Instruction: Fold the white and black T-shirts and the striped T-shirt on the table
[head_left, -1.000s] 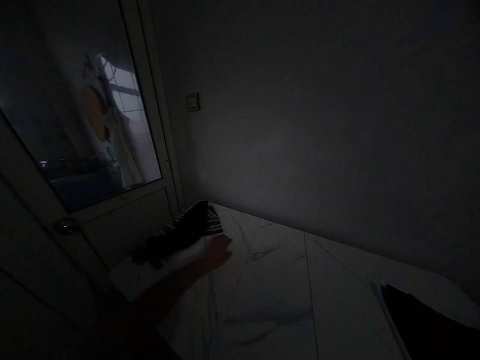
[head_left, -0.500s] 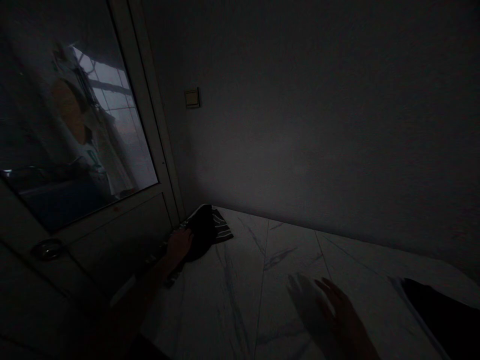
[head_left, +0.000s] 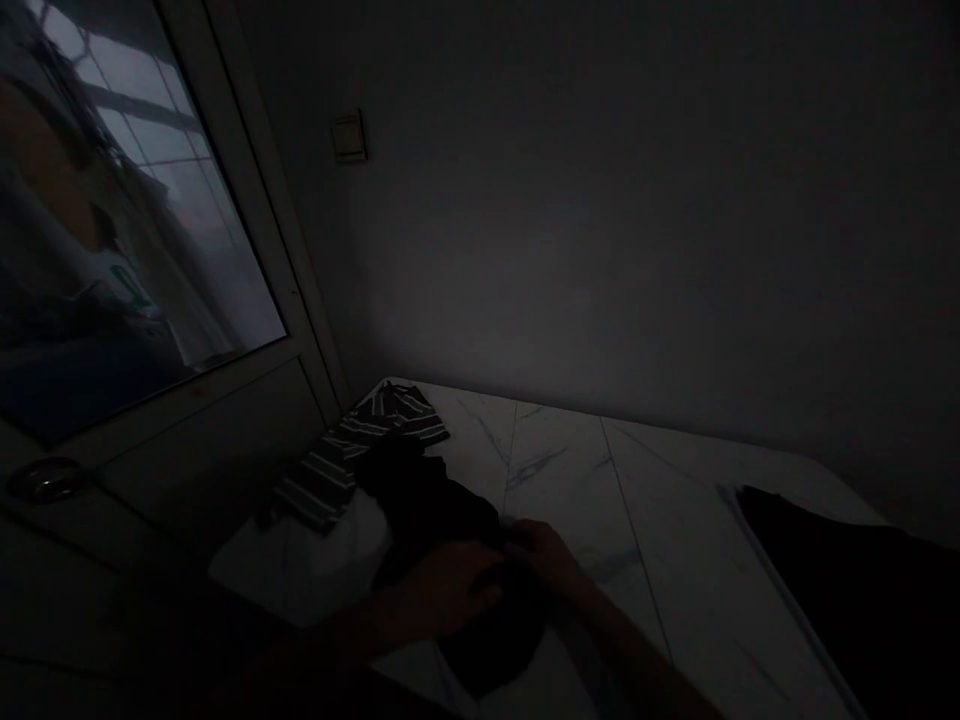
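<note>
The dark garment (head_left: 427,500) lay bunched at the near left of the marble-patterned worktop (head_left: 570,470), the left hand (head_left: 442,590) and right hand (head_left: 544,555) curled over it, though the gloom hid how firmly. A striped cloth (head_left: 360,440) lay just beyond, beside a white cloth (head_left: 315,560); open worktop ran right to a black cloth (head_left: 825,570), cut off by the frame.

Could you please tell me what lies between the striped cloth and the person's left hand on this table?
In the head view, a black garment lies there, running from the striped cloth to beneath the left hand.
</note>
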